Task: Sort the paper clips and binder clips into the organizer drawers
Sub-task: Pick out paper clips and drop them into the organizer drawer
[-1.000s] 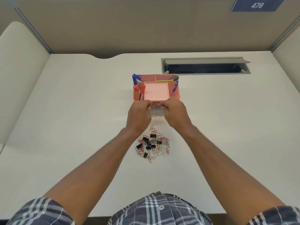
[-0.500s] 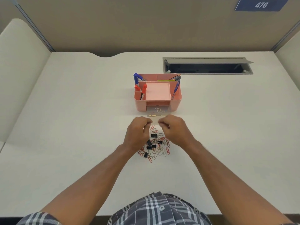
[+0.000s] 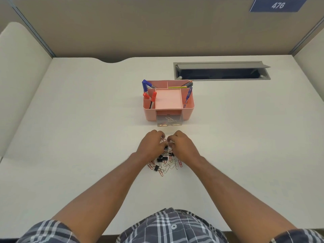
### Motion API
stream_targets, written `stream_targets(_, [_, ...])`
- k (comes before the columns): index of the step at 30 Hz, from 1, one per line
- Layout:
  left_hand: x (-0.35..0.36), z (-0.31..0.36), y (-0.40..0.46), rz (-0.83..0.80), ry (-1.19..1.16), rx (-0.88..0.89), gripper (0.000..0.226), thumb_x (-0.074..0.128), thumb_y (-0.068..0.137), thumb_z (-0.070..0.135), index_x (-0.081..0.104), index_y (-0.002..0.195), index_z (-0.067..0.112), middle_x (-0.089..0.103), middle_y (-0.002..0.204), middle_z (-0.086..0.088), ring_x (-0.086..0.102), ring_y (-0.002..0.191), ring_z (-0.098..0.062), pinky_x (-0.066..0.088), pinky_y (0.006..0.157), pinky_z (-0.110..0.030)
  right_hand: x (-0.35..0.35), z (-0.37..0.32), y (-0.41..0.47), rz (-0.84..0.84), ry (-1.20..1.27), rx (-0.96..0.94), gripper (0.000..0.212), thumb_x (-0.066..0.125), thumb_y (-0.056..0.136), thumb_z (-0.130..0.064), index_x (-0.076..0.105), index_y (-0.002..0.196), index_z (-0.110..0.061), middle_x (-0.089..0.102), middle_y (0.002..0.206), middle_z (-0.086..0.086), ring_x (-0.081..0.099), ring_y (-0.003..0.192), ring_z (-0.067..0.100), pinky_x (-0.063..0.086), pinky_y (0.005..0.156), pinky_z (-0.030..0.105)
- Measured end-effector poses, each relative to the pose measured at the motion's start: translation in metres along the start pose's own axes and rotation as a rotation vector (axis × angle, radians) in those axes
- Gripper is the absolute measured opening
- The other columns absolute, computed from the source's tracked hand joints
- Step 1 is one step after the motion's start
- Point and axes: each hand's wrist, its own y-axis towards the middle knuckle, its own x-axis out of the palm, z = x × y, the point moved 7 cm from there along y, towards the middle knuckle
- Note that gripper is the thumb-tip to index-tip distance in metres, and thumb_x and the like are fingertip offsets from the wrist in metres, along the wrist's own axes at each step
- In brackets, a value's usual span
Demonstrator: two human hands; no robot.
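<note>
A pink desk organizer (image 3: 188, 111) stands mid-desk with its clear drawer (image 3: 169, 122) pulled out; a few paper clips lie inside it. In front of it lies a pile of red and silver paper clips (image 3: 171, 164) mixed with black binder clips (image 3: 162, 159). My left hand (image 3: 152, 145) and my right hand (image 3: 180, 146) rest curled on the far end of the pile, fingertips nearly touching and down among the clips. The fingers hide whatever they pinch.
Blue and red markers (image 3: 149, 95) and pens (image 3: 188, 94) stick up from the organizer's side compartments. An open grey cable hatch (image 3: 220, 71) lies at the back right. Partition walls close the desk on three sides.
Both hands came back from the organizer's drawer front toward me and dropped onto the clip pile. The drawer now stands open with clips in it.
</note>
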Motion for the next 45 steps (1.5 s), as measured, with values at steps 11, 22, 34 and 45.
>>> stream_targets(11, [-0.001, -0.005, -0.014, 0.041, -0.029, -0.029, 0.037, 0.065, 0.083, 0.025, 0.059, 0.119, 0.017, 0.062, 0.087, 0.002, 0.056, 0.084, -0.018, 0.037, 0.065, -0.027, 0.001, 0.006, 0.000, 0.046, 0.022, 0.055, 0.024, 0.050, 0.097, -0.020, 0.066, 0.113, -0.015, 0.058, 0.105, 0.006, 0.055, 0.098, 0.024, 0.049, 0.077, 0.036])
stream_targets(22, [-0.006, -0.006, -0.019, 0.081, -0.019, -0.039, 0.038, 0.060, 0.083, 0.025, 0.060, 0.120, 0.016, 0.065, 0.095, -0.003, 0.059, 0.090, -0.022, 0.043, 0.067, -0.030, -0.001, 0.010, 0.002, 0.060, 0.046, 0.081, 0.021, 0.051, 0.097, -0.017, 0.070, 0.103, -0.012, 0.058, 0.097, 0.005, 0.055, 0.093, 0.024, 0.046, 0.074, 0.034])
stream_targets(34, [0.003, 0.017, 0.001, 0.075, 0.167, 0.040, 0.027, 0.067, 0.088, 0.025, 0.063, 0.111, 0.011, 0.057, 0.108, -0.010, 0.052, 0.102, -0.028, 0.049, 0.085, -0.040, -0.002, 0.011, -0.001, 0.065, 0.003, 0.071, 0.020, 0.050, 0.094, -0.010, 0.068, 0.102, -0.008, 0.058, 0.097, 0.010, 0.055, 0.090, 0.028, 0.047, 0.075, 0.037])
stream_targets(45, [0.007, 0.014, 0.002, 0.086, 0.121, 0.065, 0.021, 0.061, 0.091, 0.013, 0.064, 0.112, 0.010, 0.064, 0.103, -0.010, 0.056, 0.097, -0.027, 0.049, 0.082, -0.038, 0.001, 0.013, 0.002, 0.049, -0.006, 0.129, 0.024, 0.051, 0.090, -0.003, 0.064, 0.109, -0.008, 0.060, 0.103, 0.011, 0.058, 0.093, 0.029, 0.047, 0.077, 0.034])
